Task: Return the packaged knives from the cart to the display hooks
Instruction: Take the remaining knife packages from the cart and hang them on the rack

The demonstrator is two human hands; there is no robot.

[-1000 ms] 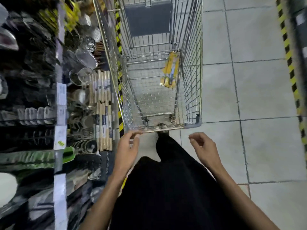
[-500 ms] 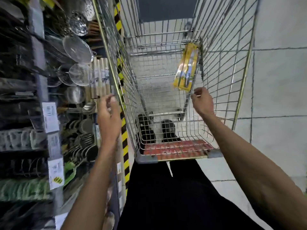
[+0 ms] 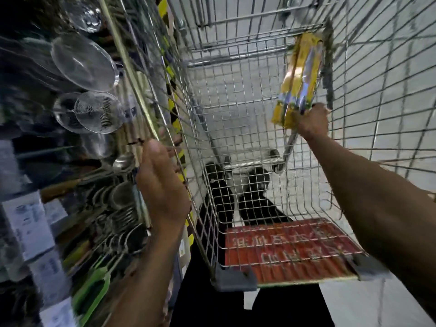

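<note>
A wire shopping cart [image 3: 236, 119] fills the middle of the head view. Inside it, at the right wall, stands a yellow packaged knife [image 3: 299, 76]. My right hand [image 3: 311, 122] reaches deep into the cart and grips the lower end of that package. My left hand [image 3: 162, 187] is on the cart's left top rim, fingers curled over the wire. The display hooks are on the shelving [image 3: 70, 161] to the left of the cart.
Metal strainers [image 3: 94, 109], ladles and spoons hang on the left shelving close to the cart. A red plastic flap [image 3: 290, 249] lies at the cart's near end. Tiled floor [image 3: 396, 67] spreads to the right. My shoes [image 3: 236, 180] show through the mesh.
I leaned over the cart. My right hand went from outside the cart down to the yellow package and took hold of it. My left hand rose to the cart's left rim.
</note>
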